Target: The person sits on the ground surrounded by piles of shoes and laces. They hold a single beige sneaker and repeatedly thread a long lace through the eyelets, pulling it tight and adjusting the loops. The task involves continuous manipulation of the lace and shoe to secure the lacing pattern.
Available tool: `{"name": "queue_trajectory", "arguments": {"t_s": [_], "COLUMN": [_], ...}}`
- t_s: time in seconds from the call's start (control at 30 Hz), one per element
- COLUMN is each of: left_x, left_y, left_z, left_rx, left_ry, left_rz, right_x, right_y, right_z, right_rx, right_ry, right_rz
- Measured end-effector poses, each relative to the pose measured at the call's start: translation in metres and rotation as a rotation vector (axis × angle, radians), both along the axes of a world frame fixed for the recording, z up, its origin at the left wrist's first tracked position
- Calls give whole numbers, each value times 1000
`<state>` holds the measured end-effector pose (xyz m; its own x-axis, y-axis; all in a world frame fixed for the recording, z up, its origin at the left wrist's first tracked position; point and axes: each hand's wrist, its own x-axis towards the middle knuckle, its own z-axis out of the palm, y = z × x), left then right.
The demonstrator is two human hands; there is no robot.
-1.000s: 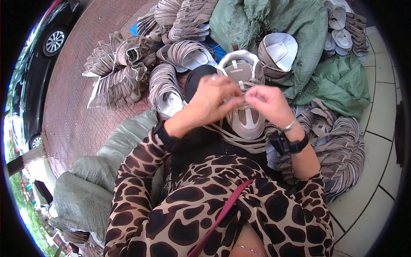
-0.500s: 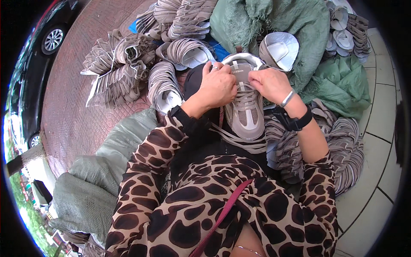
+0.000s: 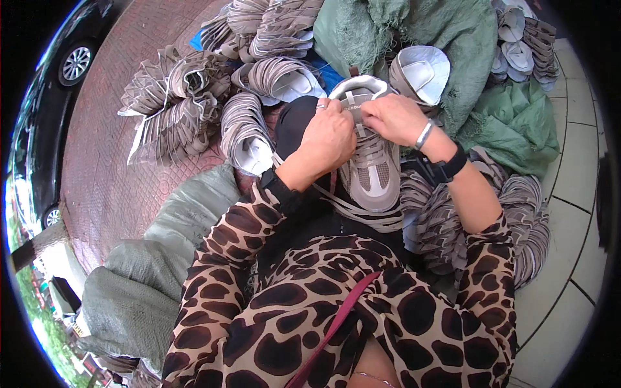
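Note:
A grey-beige sneaker (image 3: 375,184) rests on my lap, toe toward me, laced over its lower part. My left hand (image 3: 326,132) is closed on the sneaker's left side at the upper eyelets. On the opposite side, my right hand (image 3: 398,119) pinches at the top eyelets, seemingly on the shoelace (image 3: 370,150); its fingertips hide the exact grip. The tongue shows between the two hands. Several loose laces (image 3: 369,220) hang across my lap below the toe.
Nested stacks of shoe uppers (image 3: 246,132) lie on the red paving ahead-left, with more uppers (image 3: 446,226) at my right. Green woven sacks (image 3: 459,71) bulge beyond the sneaker. A grey-green sack (image 3: 139,291) lies at my left. A black car (image 3: 58,123) stands far left.
My right hand has shifted slightly left, closer to my left hand, over the tongue. The left hand has dipped a little and still grips the sneaker.

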<state>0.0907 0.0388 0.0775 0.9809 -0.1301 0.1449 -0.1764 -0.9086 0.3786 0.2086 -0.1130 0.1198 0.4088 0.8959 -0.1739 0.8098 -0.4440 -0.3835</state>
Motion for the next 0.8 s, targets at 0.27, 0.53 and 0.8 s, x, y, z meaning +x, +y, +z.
{"name": "queue_trajectory", "arguments": {"t_s": [0.27, 0.53, 0.8], "left_x": [2, 2, 4], "left_y": [0, 5, 5], "left_z": [-2, -1, 4], "left_rx": [-153, -192, -175], "left_ry": [-76, -4, 52], "left_rz": [31, 43, 23], "right_x": [6, -3, -21], "right_y": [-13, -17, -12], "right_z": [-12, -19, -23], "right_rx": [109, 164, 97], "right_ry": [120, 110, -114], "right_rz": [21, -32, -167]}}
